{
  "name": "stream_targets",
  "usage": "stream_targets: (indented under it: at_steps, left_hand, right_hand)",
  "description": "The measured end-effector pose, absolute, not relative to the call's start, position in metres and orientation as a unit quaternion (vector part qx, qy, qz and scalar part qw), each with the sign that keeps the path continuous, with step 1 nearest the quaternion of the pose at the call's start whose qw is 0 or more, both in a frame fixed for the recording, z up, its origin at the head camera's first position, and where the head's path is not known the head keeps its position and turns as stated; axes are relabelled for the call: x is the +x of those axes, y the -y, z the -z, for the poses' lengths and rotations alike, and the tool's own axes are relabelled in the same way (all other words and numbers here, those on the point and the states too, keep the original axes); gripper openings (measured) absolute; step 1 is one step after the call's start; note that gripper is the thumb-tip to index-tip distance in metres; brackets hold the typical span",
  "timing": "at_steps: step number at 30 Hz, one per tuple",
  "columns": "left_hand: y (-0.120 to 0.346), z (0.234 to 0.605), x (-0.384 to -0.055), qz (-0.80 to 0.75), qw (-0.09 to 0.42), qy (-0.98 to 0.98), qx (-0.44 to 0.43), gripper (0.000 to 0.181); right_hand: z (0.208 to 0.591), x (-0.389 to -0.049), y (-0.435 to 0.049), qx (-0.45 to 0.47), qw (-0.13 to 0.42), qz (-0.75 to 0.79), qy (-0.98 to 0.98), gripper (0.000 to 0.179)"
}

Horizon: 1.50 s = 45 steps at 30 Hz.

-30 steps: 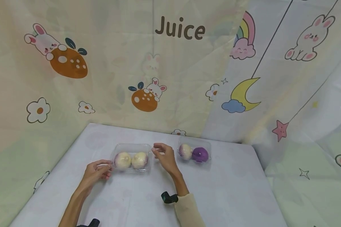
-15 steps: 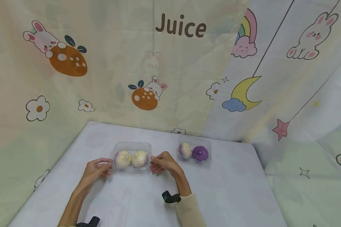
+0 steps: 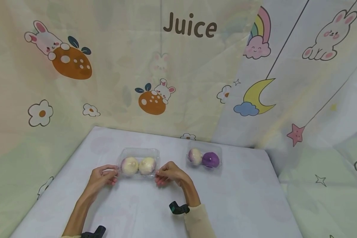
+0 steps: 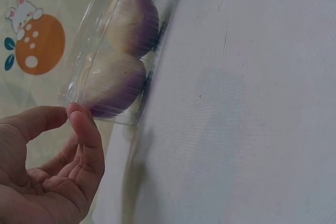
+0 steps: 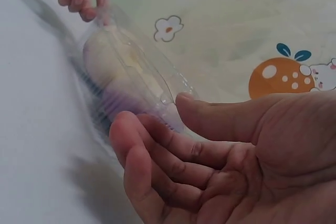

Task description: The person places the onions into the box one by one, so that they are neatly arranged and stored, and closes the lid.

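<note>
A clear plastic box [image 3: 139, 152] lies on the table with two round cream-and-purple items [image 3: 147, 165] inside; their kind is unclear. At the box's left end, my left hand [image 3: 101, 177] pinches the edge between thumb and finger, as the left wrist view shows its plastic rim [image 4: 79, 85] at the fingertips. My right hand [image 3: 172, 173] is at the right front corner, thumb and bent fingers around the edge there. In the right wrist view the right fingers [image 5: 137, 169] partly hide the near end of the box.
A second clear box [image 3: 206, 147] stands to the right at the back, holding one cream-and-purple item [image 3: 194, 156] and one deep purple item [image 3: 210, 160]. White cloth covers the table [image 3: 241, 198]. A printed curtain [image 3: 113, 66] hangs behind its back edge.
My right hand has come down and toward me, from beside the box's upper right to its right front corner. The left hand stays at the left end.
</note>
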<state>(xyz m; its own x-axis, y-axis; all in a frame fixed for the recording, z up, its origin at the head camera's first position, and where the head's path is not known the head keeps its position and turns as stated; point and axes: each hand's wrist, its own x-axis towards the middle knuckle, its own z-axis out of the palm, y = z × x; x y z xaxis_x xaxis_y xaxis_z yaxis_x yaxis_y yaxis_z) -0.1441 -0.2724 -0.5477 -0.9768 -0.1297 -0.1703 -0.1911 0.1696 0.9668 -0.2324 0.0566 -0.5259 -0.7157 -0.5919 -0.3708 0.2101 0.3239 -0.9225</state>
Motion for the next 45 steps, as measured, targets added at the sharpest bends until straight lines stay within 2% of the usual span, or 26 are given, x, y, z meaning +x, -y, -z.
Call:
stream_targets:
  at_steps: [19,28,38,45]
  left_hand:
    - [0.270,0.554,-0.143,-0.637,0.037,-0.758,-0.130,0.042]
    - [0.269,0.562,-0.144,-0.658,0.021,-0.737,-0.155,0.039]
    - [0.266,0.564,-0.144,-0.681,0.009,-0.718,-0.141,0.030]
    - [0.263,0.566,-0.145,-0.685,-0.003,-0.714,-0.145,0.030]
  right_hand:
    - [0.529,-0.226,-0.053,-0.127,0.358,0.603,-0.701,0.025]
    - [0.534,-0.223,-0.049,-0.108,0.325,0.612,-0.712,0.023]
    - [0.539,-0.219,-0.047,-0.099,0.297,0.628,-0.713,0.020]
    - [0.541,-0.216,-0.044,-0.085,0.283,0.642,-0.708,0.018]
